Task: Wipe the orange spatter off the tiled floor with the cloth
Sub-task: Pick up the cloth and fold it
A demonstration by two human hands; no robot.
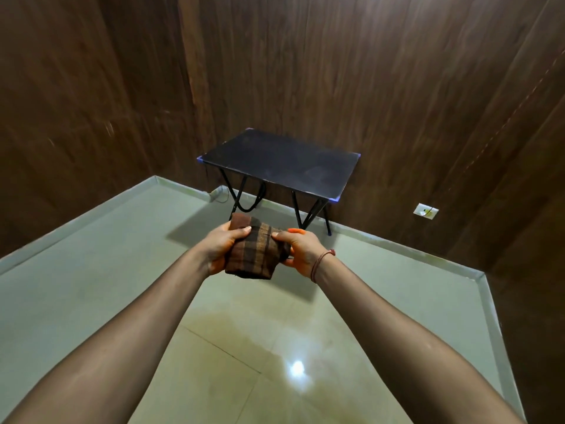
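Observation:
A folded brown striped cloth (pixel 255 250) is held in the air in front of me, above the floor. My left hand (pixel 221 246) grips its left side, thumb on top. My right hand (pixel 301 250) pinches its right side; orange stain shows on that hand's fingers and palm edge. On the pale tiled floor (pixel 91 270) below my arms lies a faint yellowish-orange smear (pixel 244 328), spreading across the tiles near a bright light reflection.
A small black folding table (pixel 281 163) stands against the dark wood-panelled walls in the far corner. A white wall socket (pixel 425 211) sits low on the right wall. A pale skirting strip (pixel 489 316) edges the floor.

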